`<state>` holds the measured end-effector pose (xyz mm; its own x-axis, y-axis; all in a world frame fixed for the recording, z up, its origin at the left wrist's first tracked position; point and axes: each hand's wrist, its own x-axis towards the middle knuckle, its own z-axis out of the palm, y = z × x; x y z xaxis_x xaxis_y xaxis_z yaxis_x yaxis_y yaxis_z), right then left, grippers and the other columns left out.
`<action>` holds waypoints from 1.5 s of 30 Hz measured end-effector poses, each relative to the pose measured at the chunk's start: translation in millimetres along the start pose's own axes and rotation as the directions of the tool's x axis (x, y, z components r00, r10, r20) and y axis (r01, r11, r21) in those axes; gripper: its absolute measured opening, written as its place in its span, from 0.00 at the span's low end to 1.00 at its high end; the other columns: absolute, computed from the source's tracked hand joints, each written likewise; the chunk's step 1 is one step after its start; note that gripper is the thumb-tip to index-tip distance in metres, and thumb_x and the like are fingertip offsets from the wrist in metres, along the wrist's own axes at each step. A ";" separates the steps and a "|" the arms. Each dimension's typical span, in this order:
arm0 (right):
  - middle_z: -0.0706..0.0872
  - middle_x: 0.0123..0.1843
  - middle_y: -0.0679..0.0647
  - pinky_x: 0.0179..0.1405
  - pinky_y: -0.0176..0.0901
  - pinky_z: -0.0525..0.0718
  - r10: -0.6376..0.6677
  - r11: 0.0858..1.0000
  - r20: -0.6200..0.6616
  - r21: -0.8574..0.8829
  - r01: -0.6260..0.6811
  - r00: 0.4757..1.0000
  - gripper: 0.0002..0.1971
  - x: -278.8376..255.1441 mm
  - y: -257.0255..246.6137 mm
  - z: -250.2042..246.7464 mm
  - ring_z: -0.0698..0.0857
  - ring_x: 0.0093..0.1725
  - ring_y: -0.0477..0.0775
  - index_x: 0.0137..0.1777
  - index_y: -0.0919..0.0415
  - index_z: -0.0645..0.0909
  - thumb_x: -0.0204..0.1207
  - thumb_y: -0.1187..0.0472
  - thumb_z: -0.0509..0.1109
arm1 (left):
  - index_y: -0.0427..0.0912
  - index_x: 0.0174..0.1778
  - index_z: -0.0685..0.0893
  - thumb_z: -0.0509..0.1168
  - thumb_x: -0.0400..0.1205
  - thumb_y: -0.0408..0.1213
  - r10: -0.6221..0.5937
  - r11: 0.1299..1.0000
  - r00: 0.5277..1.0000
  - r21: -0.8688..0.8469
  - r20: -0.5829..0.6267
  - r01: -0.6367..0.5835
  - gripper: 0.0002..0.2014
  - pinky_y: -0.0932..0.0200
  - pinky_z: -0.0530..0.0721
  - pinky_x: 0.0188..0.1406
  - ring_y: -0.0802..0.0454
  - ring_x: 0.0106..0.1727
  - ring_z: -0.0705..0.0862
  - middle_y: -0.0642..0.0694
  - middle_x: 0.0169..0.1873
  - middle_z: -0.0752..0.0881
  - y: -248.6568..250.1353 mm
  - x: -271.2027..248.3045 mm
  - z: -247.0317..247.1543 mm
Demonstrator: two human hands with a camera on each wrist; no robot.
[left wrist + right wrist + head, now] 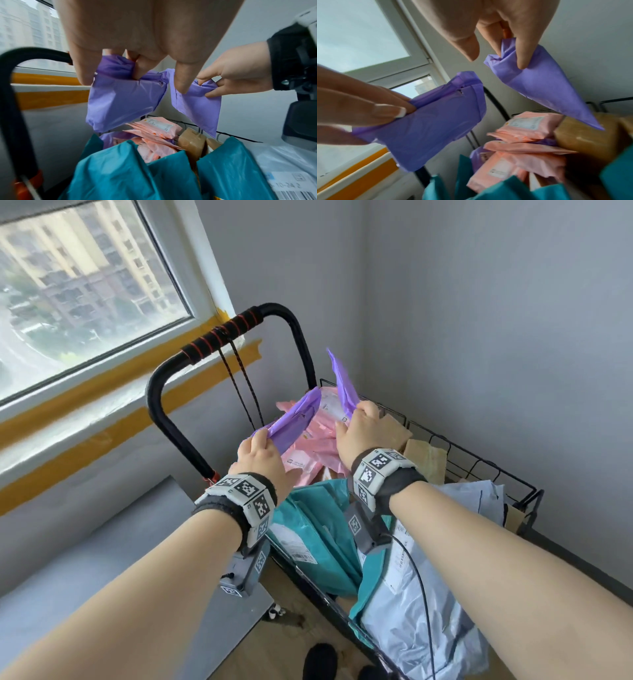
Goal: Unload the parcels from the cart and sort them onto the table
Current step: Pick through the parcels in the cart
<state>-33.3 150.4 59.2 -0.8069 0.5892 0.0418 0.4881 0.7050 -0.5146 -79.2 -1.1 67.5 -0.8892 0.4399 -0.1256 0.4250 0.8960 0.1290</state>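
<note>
Each hand holds a purple plastic mailer above the far end of the black wire cart [479, 453]. My left hand [262, 455] grips the corner of one purple parcel [294, 422] [123, 102] [433, 128], which is padded and hangs tilted. My right hand [359, 429] pinches the bunched end of a second, flatter purple parcel [342, 381] [197, 108] [544, 86], which sticks upward. Below them the cart holds pink parcels [318, 440] [154, 128] [522, 155], teal parcels [318, 529] [120, 173] and a grey-white parcel [421, 604].
The cart's black handle [219, 340] with red-ringed foam arches at the left, close to my left hand. Brown taped boxes [424, 453] [190, 142] stand by the cart's far rail. A window [85, 285] and grey walls close the corner; a grey surface [102, 542] lies lower left.
</note>
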 end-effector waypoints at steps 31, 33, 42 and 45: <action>0.67 0.73 0.62 0.71 0.40 0.63 -0.775 0.628 0.395 0.393 0.671 0.494 0.20 -423.3 -325.2 181.2 0.72 0.70 0.63 0.67 0.75 0.72 0.76 0.67 0.64 | 0.31 0.82 0.49 0.59 0.82 0.55 -0.814 0.581 0.581 -0.041 -0.006 0.813 0.42 0.48 0.55 0.82 0.46 0.83 0.47 0.46 0.83 0.49 -355.1 -474.2 33.8; 0.67 0.74 0.61 0.71 0.41 0.65 -0.780 0.615 0.420 0.379 0.692 0.463 0.20 -451.7 -335.4 187.2 0.73 0.69 0.62 0.67 0.73 0.72 0.76 0.66 0.64 | 0.32 0.82 0.51 0.59 0.82 0.56 -0.842 0.539 0.539 -0.041 -0.016 0.841 0.42 0.47 0.56 0.81 0.45 0.83 0.49 0.45 0.82 0.52 -369.3 -504.0 37.9; 0.68 0.74 0.59 0.73 0.40 0.64 -0.890 0.397 0.396 0.431 0.810 0.226 0.21 -505.1 -368.9 215.1 0.73 0.70 0.61 0.67 0.72 0.74 0.75 0.66 0.65 | 0.32 0.82 0.52 0.61 0.80 0.58 -0.946 0.323 0.323 -0.027 -0.017 0.946 0.44 0.44 0.54 0.81 0.46 0.83 0.45 0.47 0.81 0.51 -423.7 -554.4 64.8; 0.70 0.73 0.60 0.72 0.40 0.65 -0.927 0.295 0.354 0.482 0.825 0.125 0.20 -506.0 -381.6 229.7 0.73 0.70 0.61 0.66 0.72 0.75 0.74 0.68 0.65 | 0.33 0.82 0.51 0.60 0.80 0.57 -0.961 0.275 0.275 -0.031 0.019 0.961 0.43 0.44 0.52 0.81 0.46 0.84 0.43 0.47 0.81 0.50 -444.1 -550.2 73.6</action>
<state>112.3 -507.5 37.7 -0.6711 -0.7195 0.1787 -0.6818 0.5043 -0.5300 233.8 -636.5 6.9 -0.6500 -0.7390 -0.1770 -0.7432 0.6668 -0.0547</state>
